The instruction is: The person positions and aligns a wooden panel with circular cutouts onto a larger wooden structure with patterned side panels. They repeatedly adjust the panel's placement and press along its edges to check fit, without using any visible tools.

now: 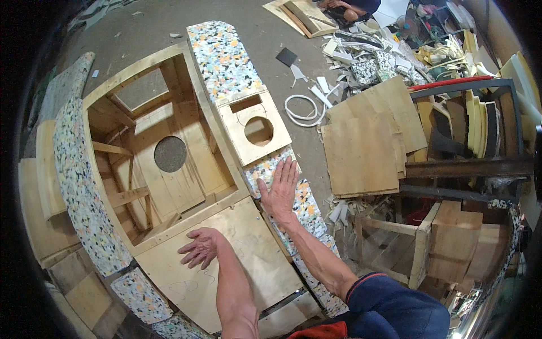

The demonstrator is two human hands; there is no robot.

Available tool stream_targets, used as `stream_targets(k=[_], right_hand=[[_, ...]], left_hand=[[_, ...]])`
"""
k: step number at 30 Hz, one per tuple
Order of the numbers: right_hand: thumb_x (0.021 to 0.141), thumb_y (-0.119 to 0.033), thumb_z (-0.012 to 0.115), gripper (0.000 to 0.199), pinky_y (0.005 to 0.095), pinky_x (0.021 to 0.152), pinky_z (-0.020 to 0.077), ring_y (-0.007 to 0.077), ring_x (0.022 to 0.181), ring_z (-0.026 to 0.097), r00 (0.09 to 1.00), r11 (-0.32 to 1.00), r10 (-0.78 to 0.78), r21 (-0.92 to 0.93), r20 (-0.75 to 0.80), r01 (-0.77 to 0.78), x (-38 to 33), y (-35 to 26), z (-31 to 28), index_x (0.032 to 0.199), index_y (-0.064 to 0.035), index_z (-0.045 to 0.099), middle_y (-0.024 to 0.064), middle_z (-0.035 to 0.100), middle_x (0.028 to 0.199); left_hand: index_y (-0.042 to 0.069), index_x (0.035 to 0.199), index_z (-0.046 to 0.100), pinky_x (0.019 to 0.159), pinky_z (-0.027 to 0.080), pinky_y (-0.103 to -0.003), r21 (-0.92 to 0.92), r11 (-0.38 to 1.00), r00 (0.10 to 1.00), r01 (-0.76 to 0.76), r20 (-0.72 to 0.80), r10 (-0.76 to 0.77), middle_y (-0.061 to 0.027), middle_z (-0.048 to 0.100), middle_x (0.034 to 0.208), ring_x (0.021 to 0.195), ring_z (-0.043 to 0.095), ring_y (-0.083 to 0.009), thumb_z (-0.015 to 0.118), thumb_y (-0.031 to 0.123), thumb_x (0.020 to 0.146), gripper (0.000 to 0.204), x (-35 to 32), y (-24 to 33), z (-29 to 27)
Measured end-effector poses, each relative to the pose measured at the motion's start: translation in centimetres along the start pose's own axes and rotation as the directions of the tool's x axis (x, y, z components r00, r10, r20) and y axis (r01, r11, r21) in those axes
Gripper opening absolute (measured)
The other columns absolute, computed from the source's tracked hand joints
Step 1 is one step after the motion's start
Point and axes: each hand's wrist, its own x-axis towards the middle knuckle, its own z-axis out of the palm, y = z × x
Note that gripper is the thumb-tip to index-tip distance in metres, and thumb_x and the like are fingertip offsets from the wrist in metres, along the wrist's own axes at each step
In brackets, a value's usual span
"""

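Observation:
My left hand (pixel 201 247) is over a pale plywood panel (pixel 257 243) with its fingers spread and nothing in them; whether it touches the panel cannot be made out. Farther right, my right hand (pixel 279 189) lies flat with fingers stretched on a speckled foam strip (pixel 309 203). Just beyond its fingertips sits a small plywood panel (pixel 230 121) with a round hole and a rectangular slot. A large open wooden frame (pixel 217 164) stands beyond my left hand, with a round hole in its inner board. Another speckled foam strip (pixel 203 51) covers the far right side of the frame.
Speckled foam (pixel 73 181) also lines the frame's left side. Stacked plywood sheets (pixel 361 152) lie at right, beside a metal-edged rack (pixel 511 124) of foam pieces. White offcuts (pixel 372 53) and a coiled white tube (pixel 305 120) lie on the floor. Another person (pixel 358 7) sits far off.

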Motion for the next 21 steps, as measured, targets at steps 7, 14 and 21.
stream_targets(k=[7,14,21], right_hand=[[0.105,-0.049,0.063,0.092,0.0634,0.132,0.0155,0.0568,0.161,0.017,1.000,1.000,0.006,-0.029,0.012,-0.006,0.3,-0.3,-0.3,0.158,0.0207,0.034,0.0424,0.022,0.170],[0.104,-0.051,0.064,0.094,0.0646,0.131,0.0150,0.0552,0.162,0.016,0.999,0.998,0.043,0.043,0.027,-0.044,-0.2,-0.2,-0.4,0.161,0.0172,0.031,0.0397,0.020,0.173],[0.104,-0.053,0.064,0.096,0.0650,0.131,0.0175,0.0527,0.164,0.015,0.999,0.999,0.040,0.009,0.024,-0.040,-0.3,-0.1,-0.2,0.161,0.0166,0.031,0.0371,0.019,0.175]], left_hand=[[0.023,0.176,0.019,0.123,0.019,-0.077,-0.039,0.999,1.000,0.001,0.029,0.000,-0.0182,0.012,0.183,0.165,0.018,-0.0499,0.032,0.064,0.108,0.080,-0.1,0.3,-0.8],[0.022,0.175,0.022,0.122,0.022,-0.077,-0.006,1.000,0.997,-0.013,0.076,0.014,-0.0206,0.014,0.182,0.164,0.019,-0.0502,0.032,0.061,0.109,0.078,-0.1,0.0,-2.8],[0.021,0.176,0.021,0.122,0.022,-0.077,0.392,0.920,0.999,-0.016,0.040,0.001,-0.0204,0.013,0.182,0.164,0.019,-0.0500,0.032,0.061,0.109,0.078,-0.4,0.7,-2.4]])
